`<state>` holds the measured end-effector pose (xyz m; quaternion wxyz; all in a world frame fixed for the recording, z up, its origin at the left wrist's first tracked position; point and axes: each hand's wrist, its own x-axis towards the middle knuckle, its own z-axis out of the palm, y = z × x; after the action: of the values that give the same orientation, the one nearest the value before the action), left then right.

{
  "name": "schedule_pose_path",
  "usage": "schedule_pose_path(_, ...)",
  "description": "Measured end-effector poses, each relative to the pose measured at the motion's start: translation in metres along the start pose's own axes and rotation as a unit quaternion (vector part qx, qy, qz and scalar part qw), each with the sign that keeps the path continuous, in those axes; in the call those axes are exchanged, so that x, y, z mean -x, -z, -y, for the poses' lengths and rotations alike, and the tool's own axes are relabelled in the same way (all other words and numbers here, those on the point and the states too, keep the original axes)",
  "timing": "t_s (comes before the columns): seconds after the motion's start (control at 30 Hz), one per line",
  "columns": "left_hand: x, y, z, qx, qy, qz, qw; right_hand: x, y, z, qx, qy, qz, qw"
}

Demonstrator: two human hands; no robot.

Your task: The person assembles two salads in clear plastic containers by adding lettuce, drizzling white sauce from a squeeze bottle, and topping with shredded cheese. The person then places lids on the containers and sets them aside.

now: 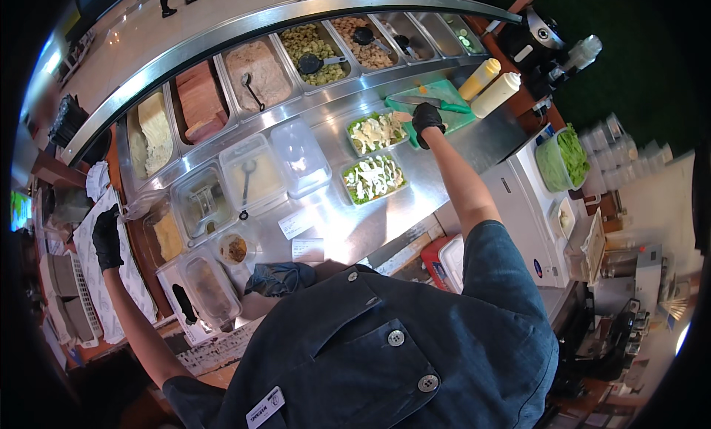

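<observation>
So the right hand [427,122] (black glove, btw) is curled down at the near-left edge of a green cutting board [458,122]. Can't tell whether it's pinching something; the fingertips are hidden. A green-handled knife [449,107] lies just beyond it, one sauced salad [376,132] sits right beside it to the left, and another salad [372,178] is nearer the body. Left hand [107,238], also gloved, is half-curled over white printed paper [95,290]; no clue if it's gripping. Writing-wise: two printed slips [298,223] below-left of the right hand, too small to read, plus a blue oval label [538,267] on the freezer [511,229].
</observation>
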<state>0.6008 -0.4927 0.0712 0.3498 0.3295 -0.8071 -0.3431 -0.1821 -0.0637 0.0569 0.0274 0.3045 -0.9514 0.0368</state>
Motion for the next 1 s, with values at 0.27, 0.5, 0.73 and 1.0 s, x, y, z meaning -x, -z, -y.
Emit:
schedule_pose_path(0.27, 0.003, 0.009, 0.022, 0.033, 0.005, 0.013, 0.999, 0.02, 0.004, 0.009, 0.059, 0.098, -0.061, 0.992)
schedule_pose_path(0.5, 0.011, -0.021, -0.063, -0.205, 0.02, -0.011, 0.978, 0.017, 0.015, 0.025, 0.058, 0.181, -0.241, 0.952)
schedule_pose_path(0.73, 0.001, -0.031, -0.104, -0.255, -0.026, -0.067, 0.964, 0.216, 0.08, 0.304, -0.294, 0.47, -0.073, 0.829)
schedule_pose_path(1.0, 0.011, -0.032, -0.115, -0.261, 0.044, -0.027, 0.964, 0.295, -0.015, 0.577, -0.012, 0.709, -0.139, 0.692)
